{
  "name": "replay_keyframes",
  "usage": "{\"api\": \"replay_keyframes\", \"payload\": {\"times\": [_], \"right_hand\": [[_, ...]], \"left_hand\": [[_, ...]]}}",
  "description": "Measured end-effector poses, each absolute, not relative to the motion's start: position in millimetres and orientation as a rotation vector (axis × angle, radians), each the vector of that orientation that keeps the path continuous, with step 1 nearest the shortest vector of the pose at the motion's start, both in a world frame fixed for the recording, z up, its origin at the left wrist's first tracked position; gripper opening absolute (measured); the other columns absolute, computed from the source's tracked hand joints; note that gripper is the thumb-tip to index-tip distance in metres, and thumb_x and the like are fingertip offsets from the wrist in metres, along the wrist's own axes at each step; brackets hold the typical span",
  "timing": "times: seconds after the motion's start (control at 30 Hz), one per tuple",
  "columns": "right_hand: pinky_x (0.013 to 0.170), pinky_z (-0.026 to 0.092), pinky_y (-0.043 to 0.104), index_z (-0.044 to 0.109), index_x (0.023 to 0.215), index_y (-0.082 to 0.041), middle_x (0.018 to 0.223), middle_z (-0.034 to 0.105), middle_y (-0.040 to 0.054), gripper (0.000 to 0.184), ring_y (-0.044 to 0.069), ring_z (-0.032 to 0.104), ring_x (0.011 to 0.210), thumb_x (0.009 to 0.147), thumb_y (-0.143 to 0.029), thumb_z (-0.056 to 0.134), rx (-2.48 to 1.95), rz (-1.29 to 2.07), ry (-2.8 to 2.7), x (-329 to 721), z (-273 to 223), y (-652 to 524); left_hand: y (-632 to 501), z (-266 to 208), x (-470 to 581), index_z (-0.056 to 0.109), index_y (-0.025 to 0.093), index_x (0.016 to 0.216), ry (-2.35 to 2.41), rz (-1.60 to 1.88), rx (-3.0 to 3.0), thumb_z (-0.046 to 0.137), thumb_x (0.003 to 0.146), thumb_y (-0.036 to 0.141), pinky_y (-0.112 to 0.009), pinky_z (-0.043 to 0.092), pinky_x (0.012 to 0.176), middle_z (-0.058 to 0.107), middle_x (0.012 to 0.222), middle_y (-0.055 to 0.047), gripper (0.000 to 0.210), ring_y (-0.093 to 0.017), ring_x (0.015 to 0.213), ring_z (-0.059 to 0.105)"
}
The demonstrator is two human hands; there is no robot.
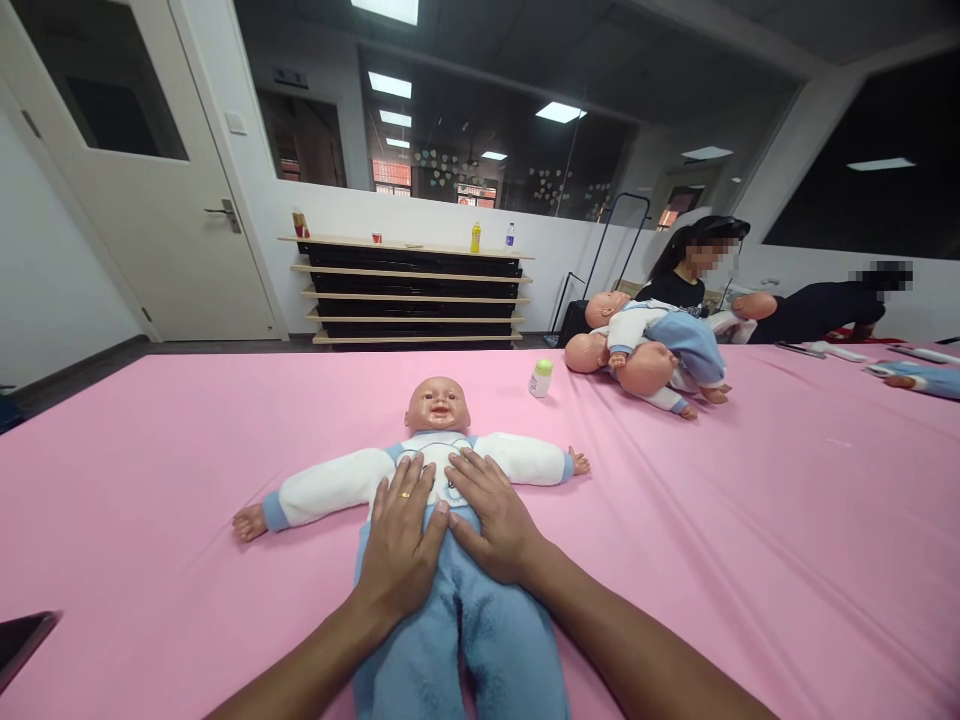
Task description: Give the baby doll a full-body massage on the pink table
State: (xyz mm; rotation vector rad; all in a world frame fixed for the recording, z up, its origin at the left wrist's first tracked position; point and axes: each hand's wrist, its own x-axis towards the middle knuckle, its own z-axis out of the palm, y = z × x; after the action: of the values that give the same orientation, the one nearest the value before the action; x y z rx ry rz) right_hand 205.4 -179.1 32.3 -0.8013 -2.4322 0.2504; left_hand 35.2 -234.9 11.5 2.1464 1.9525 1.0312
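A baby doll (439,405) lies face up on a pink-covered table (187,420), its head away from me and both arms stretched out sideways. It wears a white top with blue cuffs and blue trousers (457,640). My left hand (405,530), with a ring on one finger, rests flat on the doll's belly and chest. Beside it my right hand (495,515) lies flat on the other side of the torso, fingers pointing toward the head. The two thumbs come close together at the middle. Neither hand grips anything.
A small white bottle with a green cap (540,378) stands beyond the doll's arm. Several dolls (649,350) are piled at the far right, near a person (679,280). A dark device (24,640) lies at the left edge. Shelves (412,295) stand against the wall.
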Motion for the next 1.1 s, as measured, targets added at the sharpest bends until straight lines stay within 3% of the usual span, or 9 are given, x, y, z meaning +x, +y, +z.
{"api": "replay_keyframes", "payload": {"times": [0.13,0.23,0.4,0.6,0.67,0.77,0.9,1.1], "right_hand": [[0.114,0.031,0.052,0.052,0.133,-0.019,0.136,0.056,0.0115,0.044,0.025,0.042,0.136,0.090,-0.028,0.051,-0.653,0.181,-2.291,208.7,29.7,-181.0],[0.114,0.032,0.050,0.051,0.134,-0.020,0.132,0.059,0.0112,0.045,0.024,0.047,0.131,0.089,-0.025,0.048,-0.430,0.210,-2.402,208.3,36.7,-184.3],[0.117,0.022,0.054,0.045,0.139,-0.020,0.141,0.051,0.0104,0.051,0.026,0.038,0.137,0.089,-0.031,0.048,-0.487,0.259,-2.532,202.8,48.1,-187.1],[0.117,0.019,0.056,0.035,0.147,-0.022,0.151,0.040,0.0087,0.061,0.027,0.025,0.144,0.090,-0.033,0.051,-0.720,0.273,-2.549,201.7,44.8,-185.2],[0.116,0.021,0.057,0.037,0.146,-0.021,0.151,0.039,0.0099,0.060,0.028,0.026,0.144,0.090,-0.034,0.051,-0.763,0.257,-2.508,203.2,39.9,-184.1],[0.115,0.027,0.055,0.048,0.138,-0.017,0.144,0.048,0.0129,0.050,0.027,0.037,0.139,0.090,-0.032,0.051,-0.733,0.196,-2.388,206.1,34.2,-183.9],[0.113,0.035,0.049,0.055,0.129,-0.017,0.129,0.060,0.0132,0.042,0.024,0.050,0.128,0.089,-0.028,0.048,-0.437,0.201,-2.418,207.8,37.3,-186.7],[0.117,0.023,0.054,0.043,0.141,-0.019,0.144,0.048,0.0117,0.053,0.026,0.037,0.138,0.090,-0.032,0.047,-0.519,0.253,-2.536,202.3,46.1,-186.1]], "left_hand": [[-244.2,15.5,32.8,0.037,0.018,0.146,1.791,1.225,2.297,0.038,0.096,0.028,-0.054,0.023,0.117,0.033,0.155,-0.010,0.051,-0.026,0.147,0.019],[-249.6,24.2,32.2,0.028,0.019,0.151,1.533,1.177,2.540,0.040,0.094,0.028,-0.053,0.020,0.118,0.031,0.156,-0.009,0.059,-0.027,0.147,0.017],[-243.7,30.5,34.2,0.027,0.022,0.151,1.581,0.903,2.551,0.036,0.096,0.032,-0.053,0.016,0.119,0.028,0.157,-0.005,0.056,-0.024,0.147,0.018],[-236.1,22.2,37.6,0.030,0.022,0.150,1.865,0.949,2.272,0.030,0.099,0.031,-0.056,0.016,0.119,0.028,0.157,-0.006,0.051,-0.023,0.147,0.018],[-237.7,19.0,36.9,0.035,0.020,0.148,1.893,1.002,2.236,0.032,0.099,0.031,-0.056,0.018,0.118,0.033,0.155,-0.007,0.050,-0.023,0.147,0.020],[-243.9,17.1,34.8,0.040,0.018,0.144,1.840,1.159,2.283,0.035,0.097,0.028,-0.054,0.024,0.117,0.038,0.152,-0.009,0.048,-0.024,0.145,0.024],[-251.2,21.9,32.6,0.034,0.016,0.148,1.499,1.179,2.578,0.041,0.093,0.028,-0.051,0.023,0.118,0.038,0.152,-0.010,0.056,-0.025,0.145,0.024],[-243.1,28.8,35.2,0.030,0.021,0.150,1.619,0.928,2.501,0.035,0.097,0.032,-0.052,0.019,0.119,0.028,0.157,-0.007,0.055,-0.024,0.147,0.020]]}}
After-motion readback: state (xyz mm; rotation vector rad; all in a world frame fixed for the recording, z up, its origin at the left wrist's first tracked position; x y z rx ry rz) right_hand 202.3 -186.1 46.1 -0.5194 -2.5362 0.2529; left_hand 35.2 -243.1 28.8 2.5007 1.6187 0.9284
